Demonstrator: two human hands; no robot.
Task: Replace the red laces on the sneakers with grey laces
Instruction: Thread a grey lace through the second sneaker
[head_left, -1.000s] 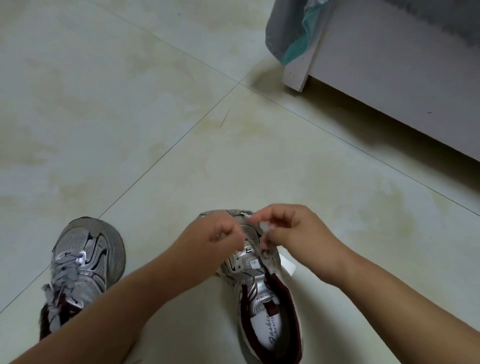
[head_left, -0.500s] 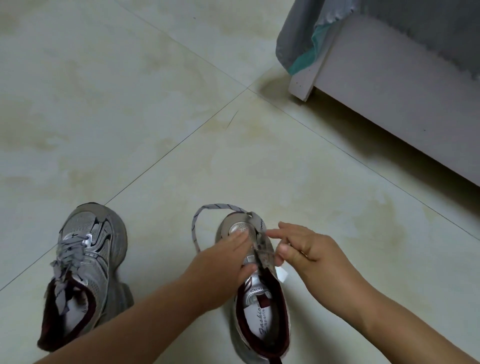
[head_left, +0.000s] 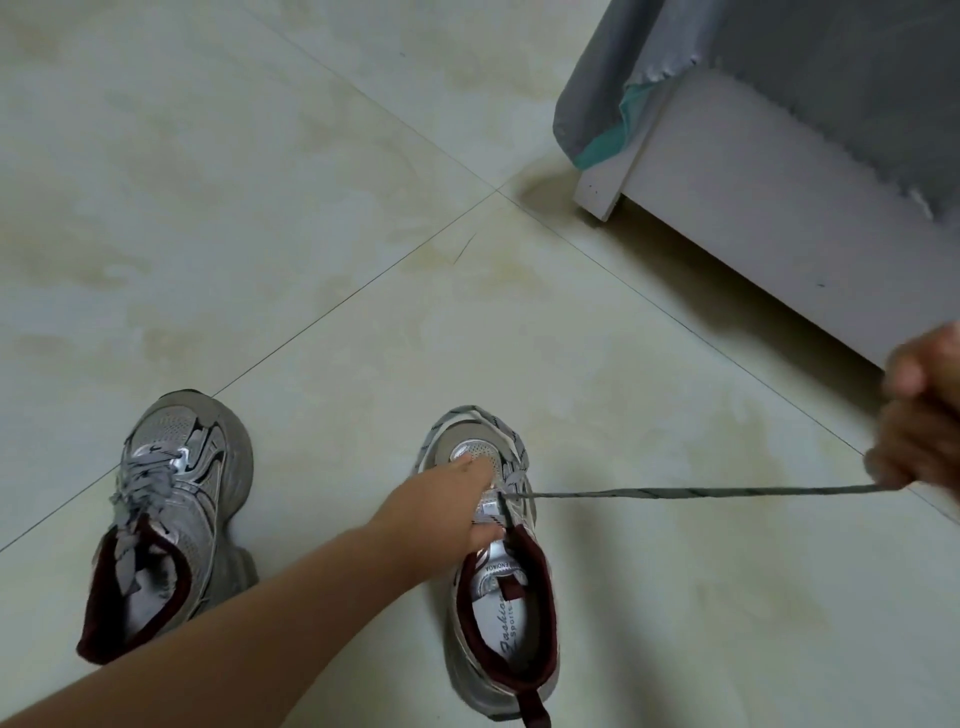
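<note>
The right hand (head_left: 919, 415) has swung far out, pinching the grey lace (head_left: 675, 491), now pulled taut. The left hand (head_left: 457, 499) still presses flat-fingered on the sneaker (head_left: 498, 597).

Soft dim indoor light, faint shadows, wide-angle bending at edges, right hand (head_left: 919, 415) motion-blurred

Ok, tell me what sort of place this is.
Probably a room at home, perhaps a bedroom: glossy tiled floor, white furniture base with grey cloth hanging over it, and sneakers on the floor.
</note>
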